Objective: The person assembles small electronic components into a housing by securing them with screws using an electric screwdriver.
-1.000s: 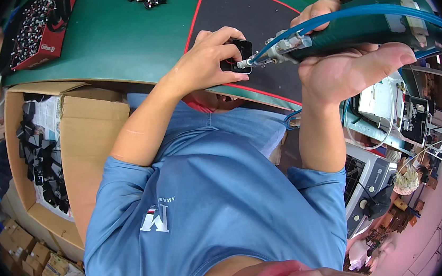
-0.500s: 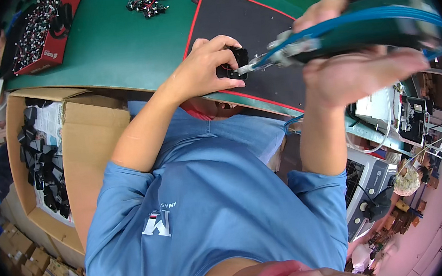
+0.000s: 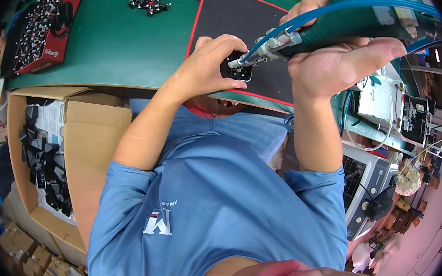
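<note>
My left hand (image 3: 204, 67) grips a small black plastic housing (image 3: 241, 73) between thumb and fingers, near the front edge of the dark mat (image 3: 274, 82). The housing's open side faces up and some small parts show inside. In my right hand (image 3: 324, 75) is a dark green power screwdriver (image 3: 345, 19), lying almost level, fingers on its far side and palm on its near side. A blue hose (image 3: 362, 2) runs along the tool. Its metal nose points left, and the tip reaches the housing; whether a screw sits under it I cannot tell.
On the green table (image 3: 133, 50) lie a bundle of small wired connectors (image 3: 150, 1) and a red box (image 3: 53, 55) full of similar ones. A cardboard box (image 3: 95, 134) of black plastic parts stands at my left. Equipment (image 3: 380, 104) sits at the right.
The screwdriver and my right hand have moved slightly left, bringing the tip farther over the housing. My left hand keeps its hold, with the housing slightly shifted.
</note>
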Motion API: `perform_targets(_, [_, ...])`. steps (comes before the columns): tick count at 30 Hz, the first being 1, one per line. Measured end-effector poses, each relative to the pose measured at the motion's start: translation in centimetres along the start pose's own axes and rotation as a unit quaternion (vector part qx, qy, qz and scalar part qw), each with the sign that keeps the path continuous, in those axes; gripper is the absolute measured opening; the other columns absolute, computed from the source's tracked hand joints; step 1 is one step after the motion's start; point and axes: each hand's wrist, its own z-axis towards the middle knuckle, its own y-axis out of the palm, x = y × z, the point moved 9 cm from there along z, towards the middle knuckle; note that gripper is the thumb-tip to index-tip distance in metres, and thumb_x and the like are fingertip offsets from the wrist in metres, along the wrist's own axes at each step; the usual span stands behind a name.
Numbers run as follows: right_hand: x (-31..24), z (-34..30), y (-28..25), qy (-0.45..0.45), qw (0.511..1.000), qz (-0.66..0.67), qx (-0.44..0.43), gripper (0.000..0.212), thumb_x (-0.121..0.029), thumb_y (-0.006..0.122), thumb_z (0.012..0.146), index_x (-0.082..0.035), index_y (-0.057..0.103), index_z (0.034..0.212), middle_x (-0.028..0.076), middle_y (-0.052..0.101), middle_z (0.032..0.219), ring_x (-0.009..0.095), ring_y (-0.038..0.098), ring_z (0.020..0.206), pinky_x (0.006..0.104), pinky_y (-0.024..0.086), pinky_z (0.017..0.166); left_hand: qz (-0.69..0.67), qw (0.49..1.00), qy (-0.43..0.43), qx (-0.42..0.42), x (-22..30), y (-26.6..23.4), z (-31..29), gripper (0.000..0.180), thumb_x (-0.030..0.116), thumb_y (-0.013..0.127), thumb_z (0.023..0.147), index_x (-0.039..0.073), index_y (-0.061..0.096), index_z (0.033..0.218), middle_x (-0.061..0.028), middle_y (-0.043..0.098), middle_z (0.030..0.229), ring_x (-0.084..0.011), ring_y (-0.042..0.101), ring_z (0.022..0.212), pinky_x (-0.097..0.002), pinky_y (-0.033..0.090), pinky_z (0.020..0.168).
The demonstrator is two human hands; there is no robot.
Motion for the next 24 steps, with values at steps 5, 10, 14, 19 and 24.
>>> perform_targets(5, [0.5, -0.1, 0.3, -0.017, 0.999, 0.019, -0.029, 0.118, -0.094, 0.017, 0.089, 0.014, 0.054, 0.119, 0.016, 0.062, 0.065, 0.023, 0.059, 0.054, 0.0338, 0.052, 0.052, -0.014, 0.999, 0.017, 0.032, -0.1, -0.1, -0.1, 0.071, 0.031, 0.095, 0.066, 0.012, 0.061, 0.124, -0.0022, 0.065, 0.121, -0.021, 0.064, 0.112, -0.0381, 0.036, 0.095])
perform_targets(10, [1.6, -0.9, 0.2, 0.022, 0.999, 0.023, -0.031, 0.114, -0.095, 0.017, 0.088, 0.008, 0.056, 0.119, 0.013, 0.06, 0.065, 0.022, 0.058, 0.055, 0.0327, 0.051, 0.053, -0.017, 1.0, -0.011, 0.004, -0.4, 0.3, -0.2, 0.085, 0.034, 0.097, 0.065, 0.009, 0.06, 0.137, -0.0087, 0.066, 0.123, -0.0302, 0.057, 0.105, -0.0379, 0.041, 0.096])
perform_targets(14, [1.8, -1.5, 0.0, 0.015, 0.997, 0.074, -0.034, 0.111, -0.094, 0.017, 0.088, 0.004, 0.057, 0.119, 0.011, 0.06, 0.067, 0.021, 0.058, 0.057, 0.0325, 0.05, 0.054, -0.035, 0.999, -0.031, 0.011, -0.8, 0.2, -0.4, 0.086, 0.036, 0.098, 0.064, 0.008, 0.06, 0.137, -0.0082, 0.067, 0.118, -0.0297, 0.056, 0.103, -0.0383, 0.042, 0.095])
perform_targets(19, [2.1, -0.3, 0.4, 0.027, 0.995, -0.095, -0.028, 0.111, -0.097, 0.018, 0.085, 0.001, 0.059, 0.116, 0.011, 0.061, 0.071, 0.023, 0.059, 0.059, 0.0344, 0.052, 0.058, -0.013, 1.0, -0.017, 0.016, -0.4, -0.3, -0.1, 0.075, 0.035, 0.096, 0.066, 0.013, 0.062, 0.129, -0.0034, 0.068, 0.117, -0.0225, 0.065, 0.104, -0.0355, 0.039, 0.095])
perform_targets(24, [-7.7, 5.5, 2.0, -0.079, 0.995, 0.013, -0.058, 0.089, -0.081, 0.028, 0.099, 0.003, 0.058, 0.112, 0.012, 0.06, 0.075, 0.02, 0.059, 0.062, 0.0293, 0.048, 0.056, -0.032, 0.999, -0.018, 0.019, -0.8, -0.6, 0.3, 0.079, 0.029, 0.094, 0.071, 0.01, 0.058, 0.139, -0.0062, 0.064, 0.125, -0.0242, 0.061, 0.108, -0.0369, 0.044, 0.094])
